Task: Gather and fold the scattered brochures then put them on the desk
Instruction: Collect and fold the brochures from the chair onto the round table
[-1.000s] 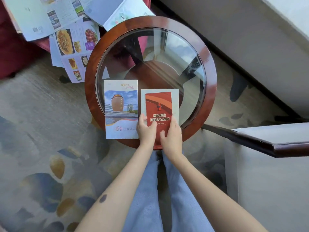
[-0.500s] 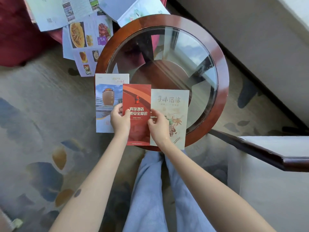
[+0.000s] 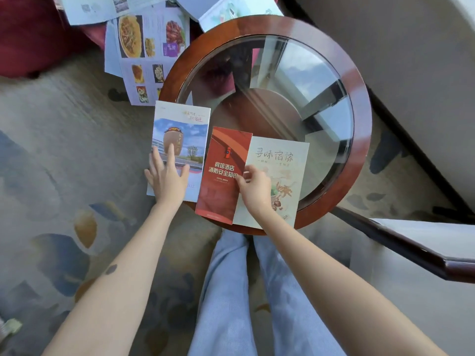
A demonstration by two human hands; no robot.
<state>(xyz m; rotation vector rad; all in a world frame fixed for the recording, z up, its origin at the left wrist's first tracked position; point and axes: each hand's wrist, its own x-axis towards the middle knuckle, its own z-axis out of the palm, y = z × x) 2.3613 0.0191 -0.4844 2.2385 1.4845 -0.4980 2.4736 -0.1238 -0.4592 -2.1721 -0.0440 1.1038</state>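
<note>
A round table [image 3: 362, 129] with a brown wood rim and a glass top stands in the middle. Three folded brochures lie side by side on its near edge.

On the left is a blue and white brochure [image 3: 181, 124] of folded paper with a picture of a big brown jar. Its left side hangs out past the rim, over the carpet [image 3: 64, 150]. The left hand [image 3: 167, 181] lies flat on its near part, with the fingers straight and spread.

In the middle is a red brochure [image 3: 223, 163] of folded paper with white writing. It is just beside the blue and white one, it covers the left edge of the brochure on the right, and its near end sticks out past the rim. The right hand [image 3: 257, 194] has curled fingers and pinches the right edge of the red brochure.

On the right is a cream brochure [image 3: 282, 158] of folded paper with brown writing and a small picture. The right hand is over its near left part.

The two hands are apart, with the red brochure between them.

On the floor at the far left lies an open brochure with food pictures [image 3: 146, 47], not folded, and part of it is behind the table's rim. More open paper sheets [image 3: 102, 6] lie on a dark red seat [image 3: 30, 34] at the far left. Another open sheet [image 3: 231, 11] lies by the far rim of the table.
</note>
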